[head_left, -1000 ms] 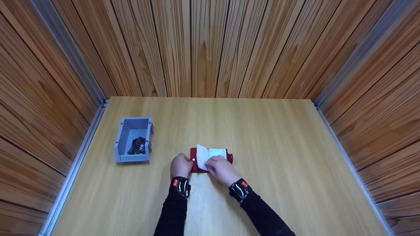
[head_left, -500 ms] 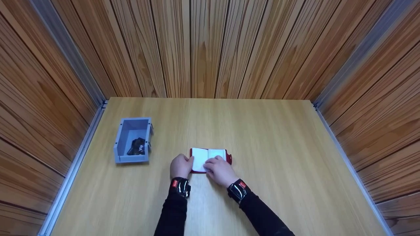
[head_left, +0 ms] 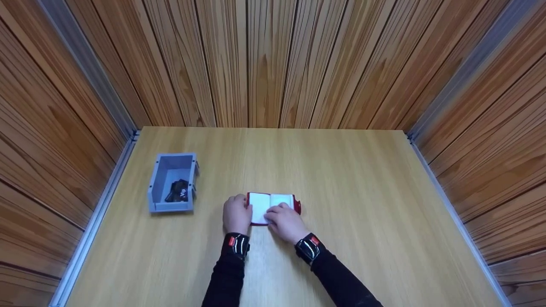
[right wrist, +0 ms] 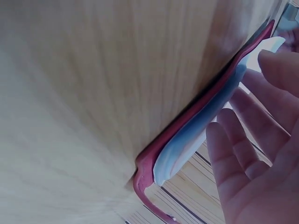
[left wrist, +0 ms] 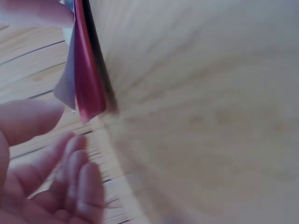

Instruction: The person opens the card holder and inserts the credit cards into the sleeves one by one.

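A small red-covered notebook (head_left: 259,208) lies open on the table in the head view, white pages up. Its red closing strap sticks out on the right. My left hand (head_left: 237,215) is at the notebook's left edge. The left wrist view shows that hand's thumb and fingers (left wrist: 88,191) spread, a little apart from the red cover (left wrist: 88,86) and a slightly lifted page corner. My right hand (head_left: 288,223) rests with its fingertips on the pages near the middle fold. In the right wrist view its fingers (right wrist: 261,116) are extended along the page block (right wrist: 196,133).
A grey-blue plastic bin (head_left: 171,207) stands on the table to the left. Inside it lie dark packets (head_left: 178,190) with white lettering. Wood-panelled walls with metal corner rails enclose the wooden table (head_left: 341,179) at the back and both sides.
The raised white page has come down to the left and now lies over the red cover. My left hand has shifted slightly at the left edge; my right hand has barely moved.
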A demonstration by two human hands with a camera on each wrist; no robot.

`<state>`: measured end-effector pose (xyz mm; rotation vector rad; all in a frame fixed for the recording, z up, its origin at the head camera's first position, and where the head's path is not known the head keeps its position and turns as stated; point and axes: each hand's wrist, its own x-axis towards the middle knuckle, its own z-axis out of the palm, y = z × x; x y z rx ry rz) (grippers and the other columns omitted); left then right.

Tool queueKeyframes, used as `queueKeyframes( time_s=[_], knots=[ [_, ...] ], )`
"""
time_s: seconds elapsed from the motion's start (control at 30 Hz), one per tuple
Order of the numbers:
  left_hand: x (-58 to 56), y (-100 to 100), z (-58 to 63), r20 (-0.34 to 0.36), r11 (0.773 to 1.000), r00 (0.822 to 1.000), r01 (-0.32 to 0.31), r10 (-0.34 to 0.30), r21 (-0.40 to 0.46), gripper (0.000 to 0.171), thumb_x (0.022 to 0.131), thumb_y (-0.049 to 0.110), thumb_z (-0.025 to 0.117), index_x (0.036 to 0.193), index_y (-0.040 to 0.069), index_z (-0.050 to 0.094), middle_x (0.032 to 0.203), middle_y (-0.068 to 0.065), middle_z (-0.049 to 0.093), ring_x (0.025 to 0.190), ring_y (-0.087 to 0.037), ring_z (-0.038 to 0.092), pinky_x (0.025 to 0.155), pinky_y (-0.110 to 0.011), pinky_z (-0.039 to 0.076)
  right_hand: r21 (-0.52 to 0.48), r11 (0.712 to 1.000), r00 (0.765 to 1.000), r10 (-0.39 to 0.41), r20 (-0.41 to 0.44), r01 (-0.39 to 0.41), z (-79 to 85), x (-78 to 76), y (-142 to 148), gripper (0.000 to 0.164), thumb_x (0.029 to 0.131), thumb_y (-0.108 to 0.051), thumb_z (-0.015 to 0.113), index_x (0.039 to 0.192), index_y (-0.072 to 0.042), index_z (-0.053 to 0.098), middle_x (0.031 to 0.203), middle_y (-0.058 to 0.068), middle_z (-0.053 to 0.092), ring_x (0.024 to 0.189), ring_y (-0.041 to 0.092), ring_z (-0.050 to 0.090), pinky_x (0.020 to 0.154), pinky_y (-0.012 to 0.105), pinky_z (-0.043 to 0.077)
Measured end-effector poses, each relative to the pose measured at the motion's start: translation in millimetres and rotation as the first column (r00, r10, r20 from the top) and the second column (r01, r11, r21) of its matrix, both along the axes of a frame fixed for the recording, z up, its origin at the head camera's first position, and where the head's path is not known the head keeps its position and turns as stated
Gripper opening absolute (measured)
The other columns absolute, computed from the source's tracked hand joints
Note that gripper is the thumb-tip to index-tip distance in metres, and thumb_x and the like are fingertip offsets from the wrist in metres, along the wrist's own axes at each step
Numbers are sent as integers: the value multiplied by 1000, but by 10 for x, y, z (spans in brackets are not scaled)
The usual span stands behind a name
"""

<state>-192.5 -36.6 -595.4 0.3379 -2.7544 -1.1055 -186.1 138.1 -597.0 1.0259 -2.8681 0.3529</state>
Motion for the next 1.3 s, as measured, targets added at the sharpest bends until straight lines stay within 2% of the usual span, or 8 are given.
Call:
queueKeyframes(
  time_s=[0.1, 0.23, 0.33, 0.53, 0.77, 0.97, 1.1, 1.3],
  knots=[
    [-2, 33, 14, -88, 998, 995, 48, -51, -31, 17, 84, 3, 74, 100, 1, 74, 89, -9, 63, 89, -28, 58, 79, -41, 48, -22, 1000, 1000, 7, -23, -8, 8, -1, 1, 27, 87, -16, 74, 113, -10, 74, 114, 5, 69, 105, 23, 58, 89, 35, 48],
    [7, 47, 2, -144, 990, 983, 97, -112, -102, 8, 80, -3, 73, 87, 2, 75, 81, -8, 62, 81, -29, 60, 74, -41, 48, -40, 999, 998, 23, -58, -26, -6, -5, 3, 25, 86, -15, 74, 110, -9, 74, 111, 5, 70, 102, 24, 59, 87, 35, 49],
    [21, 44, -10, -124, 985, 984, 114, -130, -130, 10, 78, -6, 71, 77, 4, 73, 76, -7, 59, 76, -28, 59, 68, -42, 47, -38, 999, 998, 24, -60, -26, -18, -4, 3, 24, 87, -14, 73, 110, -9, 75, 111, 5, 70, 101, 23, 59, 86, 35, 49],
    [33, 30, -2, -45, 985, 989, 135, -141, -109, 22, 76, -13, 62, 65, 6, 60, 70, -5, 52, 67, -25, 52, 60, -40, 43, -25, 1000, 1000, 0, -17, 0, -8, 11, -3, 27, 88, -16, 72, 114, -10, 73, 115, 5, 69, 104, 23, 58, 89, 35, 48],
    [26, 17, -33, -58, 989, 990, 128, -132, -75, 16, 74, -12, 62, 77, 0, 72, 77, -12, 64, 77, -33, 63, 70, -45, 50, -41, 999, 1000, 3, -10, -3, -23, 12, 2, 27, 87, -15, 72, 113, -9, 73, 115, 5, 69, 104, 23, 58, 90, 35, 48],
    [11, 21, -39, -29, 991, 992, 118, -120, -71, 16, 75, -13, 61, 75, 1, 70, 78, -12, 65, 76, -33, 63, 71, -45, 50, -75, 997, 1000, -6, -9, 5, -31, 1, 11, 26, 90, -17, 71, 114, -8, 72, 114, 6, 70, 105, 24, 60, 92, 36, 47],
    [11, 24, -42, -42, 989, 992, 119, -123, -89, 17, 76, -13, 61, 77, 0, 71, 77, -11, 64, 76, -32, 63, 71, -44, 51, -164, 984, 997, -79, -11, 76, -27, -39, 36, 26, 90, -15, 70, 115, -7, 72, 108, 6, 70, 101, 24, 61, 89, 37, 49],
    [19, 27, -36, -98, 985, 985, 128, -139, -112, 17, 75, -13, 62, 69, 2, 67, 70, -9, 59, 70, -31, 61, 65, -44, 48, -301, 924, 966, -255, -31, 235, -15, -168, 130, 23, 86, -6, 73, 109, -2, 72, 97, 11, 66, 94, 29, 61, 84, 41, 50]
  ],
)
